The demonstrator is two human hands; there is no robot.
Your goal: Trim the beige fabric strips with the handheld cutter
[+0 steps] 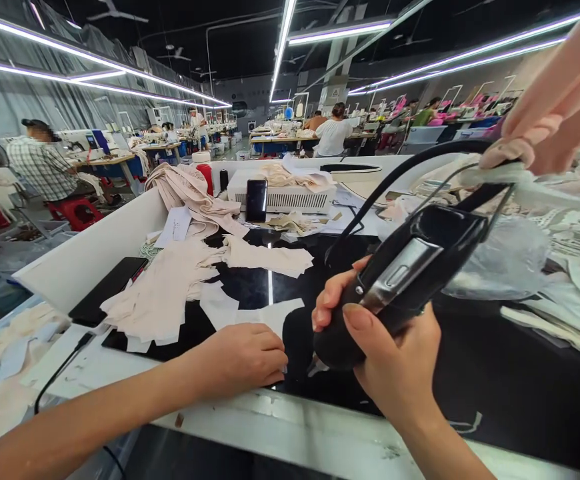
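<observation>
My right hand (385, 353) is wrapped round a black hand-held tool (410, 273) with a metal trigger plate and a black cable (395, 177) running up and to the right. Its tip points down at the black glossy table top (495, 373). My left hand (243, 360) lies knuckles up on the table near the front edge, fingers curled onto a pale fabric piece (250, 313). More cut beige fabric pieces (165, 293) lie in a heap to the left of it.
A black phone (106, 290) lies on the white side ledge; a second phone (257, 199) leans on a white box (290, 193). Beige cloth (190, 193) is piled at the back. Clear plastic (505, 260) and lace lie right. Other workers (43, 163) sit at distant tables.
</observation>
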